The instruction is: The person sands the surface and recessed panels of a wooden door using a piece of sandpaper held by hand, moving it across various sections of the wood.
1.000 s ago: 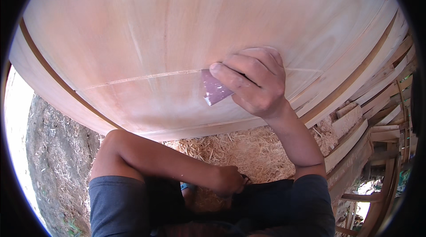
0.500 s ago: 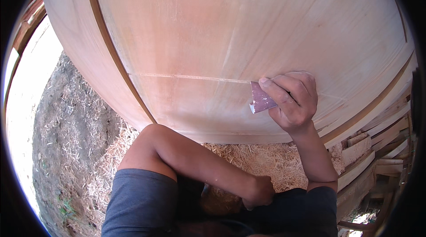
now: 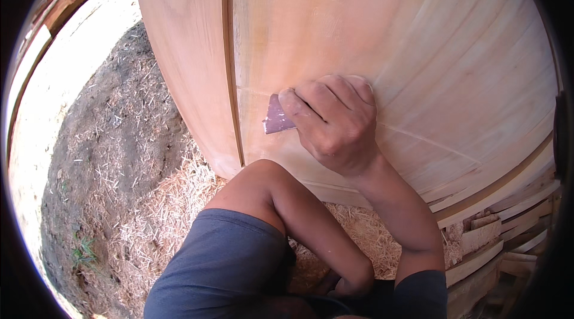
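Note:
My right hand (image 3: 338,121) presses against a large, pale, curved wooden surface (image 3: 418,38), its fingers closed over a folded piece of purplish sandpaper (image 3: 278,116). The paper's free end sticks out to the left of the thumb and index finger, with white dust on it. A thin pale seam runs across the wood on both sides of the hand. Below, a bent bare limb (image 3: 323,229) slants down from beside dark grey cloth (image 3: 221,259) toward my lap. Its lower end lies in shade. I cannot make out my left hand or its fingers there.
A narrow brown wooden strip (image 3: 230,50) stands along the surface to the left. Wood shavings (image 3: 173,211) cover the ground beside dark soil (image 3: 113,121). Scrap boards (image 3: 484,235) are piled at the lower right. A small green plant (image 3: 84,250) grows at lower left.
My right hand has moved left along the seam with the sandpaper, nearer to the brown strip. The view has turned left, so the strip and ground appear further right.

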Action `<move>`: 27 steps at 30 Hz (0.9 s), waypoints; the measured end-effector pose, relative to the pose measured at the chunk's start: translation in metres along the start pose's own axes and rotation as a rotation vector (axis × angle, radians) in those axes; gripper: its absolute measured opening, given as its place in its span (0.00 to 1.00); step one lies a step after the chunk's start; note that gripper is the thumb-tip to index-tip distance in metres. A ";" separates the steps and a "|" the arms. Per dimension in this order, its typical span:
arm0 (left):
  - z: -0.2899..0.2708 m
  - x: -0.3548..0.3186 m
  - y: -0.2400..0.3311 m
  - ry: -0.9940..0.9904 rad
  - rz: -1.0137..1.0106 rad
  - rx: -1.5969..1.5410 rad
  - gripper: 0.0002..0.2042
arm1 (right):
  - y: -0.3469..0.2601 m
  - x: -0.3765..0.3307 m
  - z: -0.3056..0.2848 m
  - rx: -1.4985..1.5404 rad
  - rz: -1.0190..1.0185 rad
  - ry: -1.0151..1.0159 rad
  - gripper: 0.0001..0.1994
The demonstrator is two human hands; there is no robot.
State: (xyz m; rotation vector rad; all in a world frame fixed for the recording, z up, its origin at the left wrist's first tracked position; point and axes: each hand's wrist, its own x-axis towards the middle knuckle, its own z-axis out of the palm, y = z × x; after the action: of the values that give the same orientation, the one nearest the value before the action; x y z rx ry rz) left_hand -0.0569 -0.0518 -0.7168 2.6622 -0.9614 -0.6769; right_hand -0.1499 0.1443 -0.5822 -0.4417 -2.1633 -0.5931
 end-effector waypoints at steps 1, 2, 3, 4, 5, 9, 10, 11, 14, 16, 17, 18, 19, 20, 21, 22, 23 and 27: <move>0.003 0.015 -0.002 0.014 0.064 0.043 0.24 | -0.002 0.003 0.006 0.002 -0.004 0.021 0.13; 0.009 0.029 -0.006 0.029 0.128 0.086 0.24 | -0.003 0.004 0.009 0.004 -0.007 0.042 0.14; -0.005 0.010 0.001 0.005 0.065 0.058 0.25 | -0.002 -0.001 0.003 -0.025 -0.004 0.041 0.13; -0.024 -0.007 0.006 -0.018 0.003 0.030 0.25 | 0.004 -0.012 -0.010 -0.054 -0.001 0.039 0.13; -0.035 -0.022 0.010 -0.053 -0.051 0.008 0.25 | 0.008 -0.017 -0.017 -0.098 0.009 0.040 0.13; -0.008 0.001 0.017 0.058 0.002 0.070 0.28 | -0.008 0.005 0.005 -0.074 0.022 0.045 0.13; -0.004 0.003 0.026 0.101 0.044 0.102 0.29 | -0.017 0.019 0.024 -0.042 0.001 0.037 0.11; -0.002 0.003 0.028 0.108 0.062 0.108 0.29 | -0.022 0.029 0.033 -0.031 -0.014 0.036 0.11; -0.007 0.004 0.022 0.054 0.070 0.076 0.30 | -0.016 0.017 0.022 -0.062 -0.024 0.043 0.11; -0.024 -0.008 0.015 0.012 0.047 0.049 0.31 | -0.005 -0.005 0.005 -0.137 -0.057 0.081 0.09; -0.028 -0.012 0.015 -0.005 0.052 0.049 0.32 | 0.000 -0.015 -0.005 -0.201 -0.084 0.116 0.07; -0.032 -0.015 0.016 -0.021 0.057 0.047 0.32 | 0.004 -0.022 -0.017 -0.237 -0.088 0.084 0.08; -0.033 -0.017 0.018 -0.034 0.073 0.048 0.33 | 0.008 -0.028 -0.029 -0.269 -0.089 0.054 0.09; -0.033 -0.018 0.018 -0.048 0.091 0.049 0.33 | 0.010 -0.031 -0.037 -0.302 -0.088 0.025 0.10; -0.033 -0.017 0.017 -0.049 0.091 0.039 0.33 | 0.011 -0.034 -0.040 -0.296 -0.083 0.020 0.10; -0.032 -0.017 0.018 -0.049 0.092 0.026 0.34 | 0.011 -0.035 -0.042 -0.288 -0.074 0.015 0.10; -0.032 -0.018 0.018 -0.050 0.093 0.013 0.34 | 0.011 -0.036 -0.042 -0.280 -0.065 0.011 0.10; -0.035 -0.028 0.021 -0.043 0.039 0.047 0.34 | 0.002 -0.018 -0.008 -0.216 -0.046 0.074 0.08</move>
State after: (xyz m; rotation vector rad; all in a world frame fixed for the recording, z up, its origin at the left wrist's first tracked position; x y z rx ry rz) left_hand -0.0698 -0.0474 -0.6696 2.6713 -1.0507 -0.7141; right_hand -0.1330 0.1395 -0.5914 -0.4787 -2.0518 -0.8612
